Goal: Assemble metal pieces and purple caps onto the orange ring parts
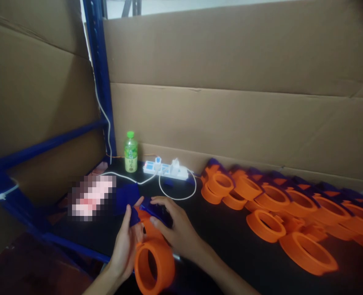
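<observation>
Near the front edge of the black bench, both my hands are on an orange plastic ring part [154,262] with dark blue pieces at its far end. My left hand [126,239] cups the part from the left, thumb pressed on a blue piece [134,216]. My right hand [175,225] lies over the top, fingers curled on another blue piece [158,209]. The ring's open end faces me.
Several more orange rings with blue parts [265,198] lie in rows across the right of the bench. A green bottle [131,152] and a white power strip [165,169] with cables stand at the back. Cardboard sheets [230,82] and blue rack posts [98,73] enclose the bench.
</observation>
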A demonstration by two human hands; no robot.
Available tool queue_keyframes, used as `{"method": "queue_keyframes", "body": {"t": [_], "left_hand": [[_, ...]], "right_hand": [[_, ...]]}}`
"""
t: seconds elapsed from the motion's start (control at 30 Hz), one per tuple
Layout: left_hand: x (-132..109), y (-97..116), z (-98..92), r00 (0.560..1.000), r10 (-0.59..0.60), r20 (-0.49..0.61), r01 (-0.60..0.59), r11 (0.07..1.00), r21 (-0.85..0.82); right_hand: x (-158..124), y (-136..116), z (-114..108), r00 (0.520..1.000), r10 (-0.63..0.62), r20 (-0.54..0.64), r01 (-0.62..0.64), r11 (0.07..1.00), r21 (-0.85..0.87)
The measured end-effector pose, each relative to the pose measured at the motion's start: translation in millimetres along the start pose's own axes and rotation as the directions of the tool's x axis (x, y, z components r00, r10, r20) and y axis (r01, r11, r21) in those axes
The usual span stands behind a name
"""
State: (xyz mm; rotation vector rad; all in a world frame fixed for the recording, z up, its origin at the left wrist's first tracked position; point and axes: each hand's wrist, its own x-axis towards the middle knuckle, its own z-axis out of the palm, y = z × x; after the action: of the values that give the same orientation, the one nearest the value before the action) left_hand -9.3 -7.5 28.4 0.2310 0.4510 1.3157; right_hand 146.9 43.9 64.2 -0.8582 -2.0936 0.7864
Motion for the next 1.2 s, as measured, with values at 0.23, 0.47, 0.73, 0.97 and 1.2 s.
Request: {"method": "queue_keyframes", "body": {"t": [0.23, 0.47, 0.73, 0.97, 1.2], "left_hand": [[4.6, 0.8, -2.4, 0.989, 0.146, -0.014, -0.147, 0.988, -0.056], [6.1, -2.4, -5.1, 0.974, 0.224, -0.031, -0.223, 0.974, 0.039], [0.1, 0.0, 1.0, 0.968, 0.25, 0.037, -0.253, 0.962, 0.101], [1.2, -1.6, -0.2, 0.956, 0.291, 0.017, -0.291, 0.945, 0.148], [1.3, -4.2, -4.0, 0.947, 0.313, -0.069, -0.293, 0.934, 0.207]], "right_hand": [[-1.2, 2.1, -5.3, 0.999, -0.04, -0.002, 0.04, 0.995, -0.094], [-3.7, 4.3, -4.0, 0.993, -0.098, -0.058, 0.092, 0.99, -0.108], [-5.8, -1.9, -2.8, 0.99, -0.133, -0.039, 0.124, 0.976, -0.18], [-6.5, -5.4, -2.1, 0.992, -0.12, -0.038, 0.106, 0.961, -0.256], [-6.6, -10.7, -1.5, 1.0, -0.023, -0.015, 0.021, 0.995, -0.103]]}}
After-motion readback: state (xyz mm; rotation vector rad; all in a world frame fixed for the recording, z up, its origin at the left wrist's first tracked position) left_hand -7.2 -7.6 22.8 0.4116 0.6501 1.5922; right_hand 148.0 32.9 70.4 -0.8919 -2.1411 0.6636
